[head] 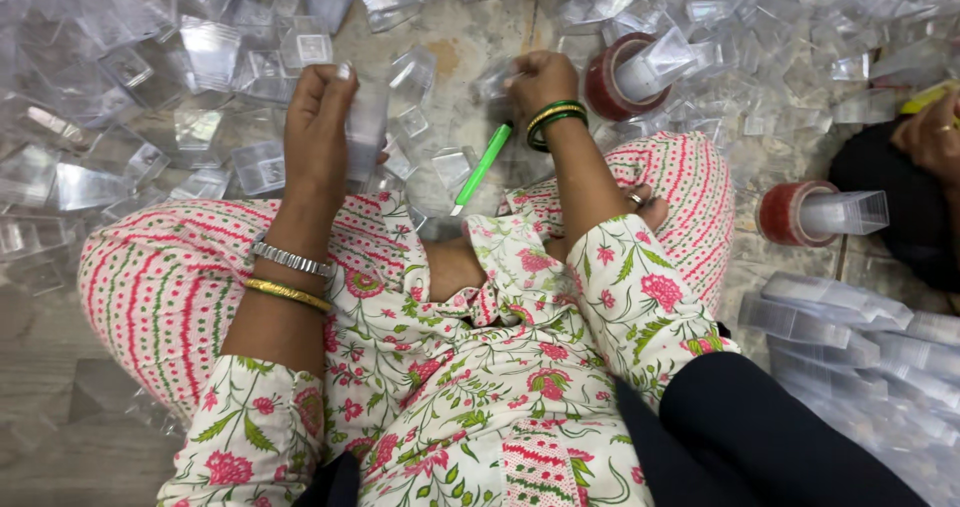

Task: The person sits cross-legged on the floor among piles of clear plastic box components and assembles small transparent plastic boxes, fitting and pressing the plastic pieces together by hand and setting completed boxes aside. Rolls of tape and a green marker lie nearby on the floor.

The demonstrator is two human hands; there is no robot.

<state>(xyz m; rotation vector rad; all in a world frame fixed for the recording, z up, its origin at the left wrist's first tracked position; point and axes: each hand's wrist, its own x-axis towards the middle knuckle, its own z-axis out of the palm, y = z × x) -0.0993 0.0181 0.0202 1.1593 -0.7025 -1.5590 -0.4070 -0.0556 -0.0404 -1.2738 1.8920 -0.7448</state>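
I sit cross-legged on the floor among clear plastic box pieces. My left hand [316, 127] is closed around a clear plastic box [366, 127], held upright above my left knee. My right hand [538, 75] grips another small clear plastic piece [494, 79] at its left side; green and gold bangles sit on that wrist. A green-handled cutter [482, 167] lies on the floor between my hands, its tip pointing toward my lap.
Several clear plastic boxes [210, 57] cover the floor ahead and to the left. Two red tape rolls [618, 79] [790, 213] hold clear boxes. Stacked clear boxes [840, 317] lie at right. Another person's hand [932, 135] shows at the right edge.
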